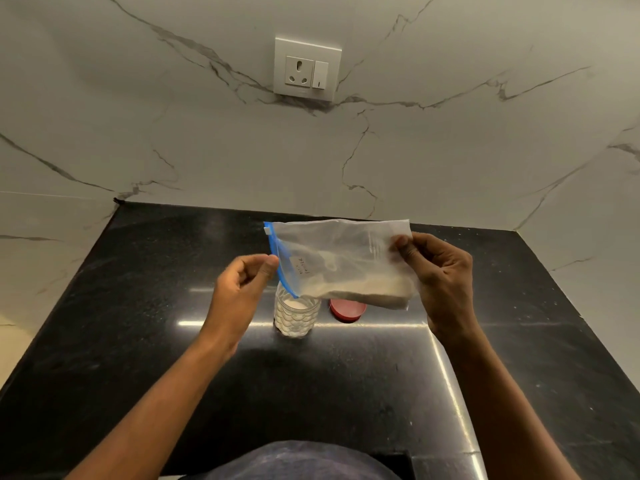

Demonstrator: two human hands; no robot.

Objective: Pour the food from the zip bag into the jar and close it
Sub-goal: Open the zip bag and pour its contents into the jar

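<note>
The right hand point(440, 271) pinches the closed bottom end of the zip bag point(343, 261), holding it lengthwise in the air, its long axis running left to right. The left hand point(242, 282), fingers curled, nips the blue zip edge, which faces left and dips low. Pale food lies along the bag's lower side. The jar point(297, 315) stands open on the black counter point(138, 323) directly under that low corner, nearer the left hand; the red lid point(347, 310) lies just beside it.
</note>
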